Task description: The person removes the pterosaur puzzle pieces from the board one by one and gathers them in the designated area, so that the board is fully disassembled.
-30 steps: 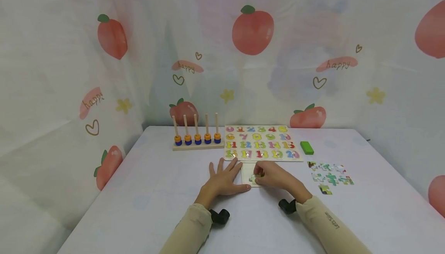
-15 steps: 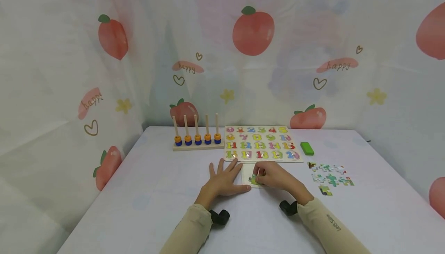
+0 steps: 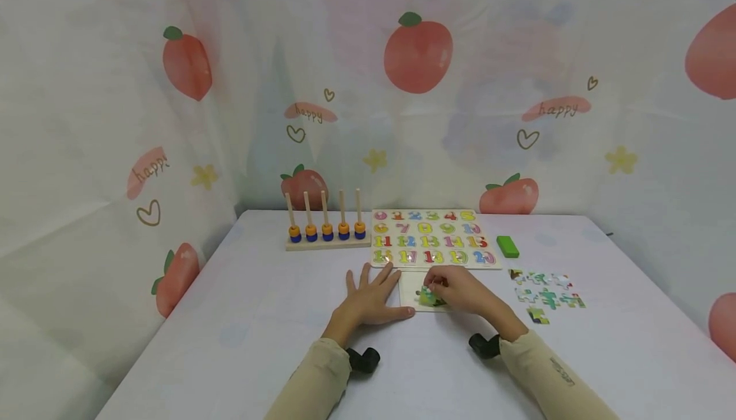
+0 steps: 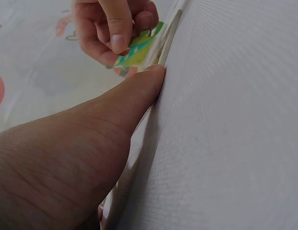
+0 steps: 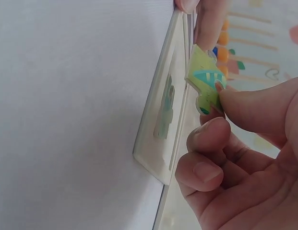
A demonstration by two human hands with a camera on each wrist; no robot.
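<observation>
My right hand point(image 3: 460, 291) pinches a green jigsaw piece point(image 5: 201, 72) between thumb and fingers. It holds this piece tilted, just over a small white puzzle tray point(image 3: 407, 284). Inside the tray, in the right wrist view, lies another piece point(image 5: 165, 108), seen at a steep angle. Spread flat, my left hand point(image 3: 368, 298) rests on the table at the tray's left side. Its thumb point(image 4: 144, 84) touches the tray's edge. Several loose jigsaw pieces point(image 3: 549, 297) lie in a group to the right of my right hand.
Behind the tray lies a number board point(image 3: 434, 239) with colourful numerals. At its left stands a peg abacus point(image 3: 328, 245) with orange and blue beads. A green block point(image 3: 508, 246) sits right of the board. A printed curtain point(image 3: 345, 55) hangs behind the white table point(image 3: 259, 318).
The right hand has shifted slightly right and turned the jigsaw piece, so more of its green face shows. The left hand has stayed in place.
</observation>
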